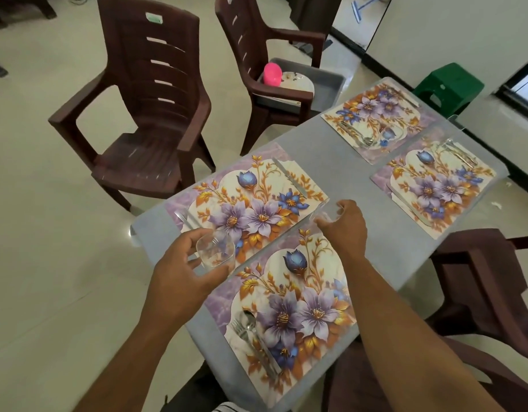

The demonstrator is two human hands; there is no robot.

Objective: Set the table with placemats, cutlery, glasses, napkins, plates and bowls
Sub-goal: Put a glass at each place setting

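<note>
Several floral placemats lie on the grey table (340,162). My left hand (179,269) grips a clear glass (216,252) above the near-left corner of the far-left placemat (245,200). My right hand (344,226) holds a second clear glass (328,211), tilted, over the gap between that mat and the near placemat (289,310). A fork and spoon (246,325) lie on the near mat. A knife (289,176) and a fork (184,220) lie on the far-left mat. Cutlery also lies on the two far-right mats (375,117) (435,185).
Two brown plastic chairs (150,114) stand to the left of the table. One of them (257,69) bears a grey tub (328,84) with a pink bowl (271,73) and plates. Another brown chair (488,281) is at the right. A green stool (447,87) stands beyond the table.
</note>
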